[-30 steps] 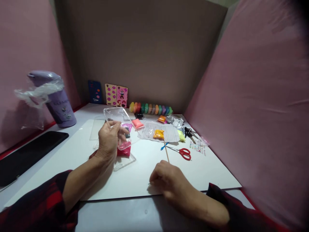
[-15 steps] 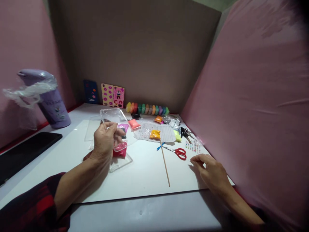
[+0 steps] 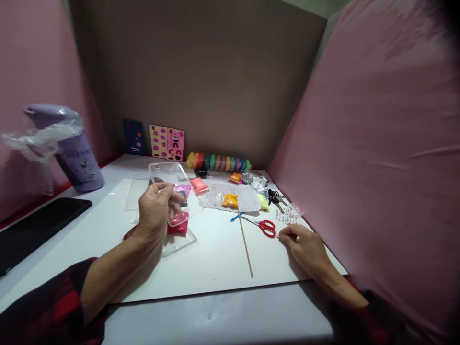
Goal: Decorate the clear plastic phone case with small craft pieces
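Observation:
My left hand (image 3: 154, 211) is raised over the left part of the white board, its fingers closed on a clear phone case (image 3: 170, 172) held tilted up. Below that hand lie a red packet (image 3: 178, 227) and another clear case (image 3: 181, 243) flat on the board. At the right, my right hand (image 3: 304, 247) rests low over the board with thumb and fingertips pinched together. A tiny thing shows at the fingertips, too small to name. Red-handled scissors (image 3: 266, 228) lie just left of these fingers, beside a thin wooden stick (image 3: 246, 244).
A purple tumbler (image 3: 81, 160) and a black phone (image 3: 43, 225) stand and lie at left. Decorated phone cases (image 3: 159, 142) lean on the back wall near coloured clay pots (image 3: 218, 163). Behind the scissors are a paper sheet (image 3: 246, 199), keys (image 3: 276, 199) and small gems (image 3: 285, 216).
My right hand has shifted slightly left and up, its fingertips closer to the scissors' handles. My left hand keeps the clear phone case in nearly the same place.

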Available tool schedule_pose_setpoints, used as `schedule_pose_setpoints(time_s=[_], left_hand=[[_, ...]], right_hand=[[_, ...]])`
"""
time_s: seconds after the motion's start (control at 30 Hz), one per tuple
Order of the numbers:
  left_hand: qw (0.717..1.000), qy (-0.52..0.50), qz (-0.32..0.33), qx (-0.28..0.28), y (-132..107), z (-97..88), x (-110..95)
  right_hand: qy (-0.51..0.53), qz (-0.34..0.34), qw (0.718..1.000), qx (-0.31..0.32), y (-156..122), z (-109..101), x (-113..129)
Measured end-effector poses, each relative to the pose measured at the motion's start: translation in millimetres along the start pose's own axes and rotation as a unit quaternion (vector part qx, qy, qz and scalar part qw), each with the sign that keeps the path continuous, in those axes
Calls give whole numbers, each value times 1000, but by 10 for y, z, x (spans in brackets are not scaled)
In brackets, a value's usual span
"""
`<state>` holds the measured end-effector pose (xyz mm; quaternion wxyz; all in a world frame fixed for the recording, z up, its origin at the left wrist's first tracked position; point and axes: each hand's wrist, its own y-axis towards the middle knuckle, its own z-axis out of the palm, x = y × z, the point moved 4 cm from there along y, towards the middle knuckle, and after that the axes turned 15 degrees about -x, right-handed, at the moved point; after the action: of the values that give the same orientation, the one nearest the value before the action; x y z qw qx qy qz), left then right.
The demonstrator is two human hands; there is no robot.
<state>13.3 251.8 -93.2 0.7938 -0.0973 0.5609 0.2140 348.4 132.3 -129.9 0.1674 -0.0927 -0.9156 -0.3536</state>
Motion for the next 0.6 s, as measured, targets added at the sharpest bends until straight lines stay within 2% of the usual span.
schedule_pose_setpoints(time_s=[0.13, 0.23, 0.3, 0.37, 0.47, 0.6], left_hand=[[1000, -3, -6, 2, -14, 9, -22], [1000, 5, -4, 3, -35, 13, -43], [999, 13, -6, 38, -71, 38, -42], [993, 22, -29, 112, -142, 88, -11], [969, 69, -95, 219, -308, 143, 76], [932, 188, -155, 268, -520, 120, 185]], right_hand=[[41, 101, 994, -33, 24, -132, -220], [74, 114, 991, -10, 25, -188, -183], [104, 108, 989, 6, 40, -209, -69], [148, 109, 983, 18, 76, -211, 81], [226, 103, 967, 60, 144, -143, 354], [298, 90, 940, 142, 224, 63, 722]])
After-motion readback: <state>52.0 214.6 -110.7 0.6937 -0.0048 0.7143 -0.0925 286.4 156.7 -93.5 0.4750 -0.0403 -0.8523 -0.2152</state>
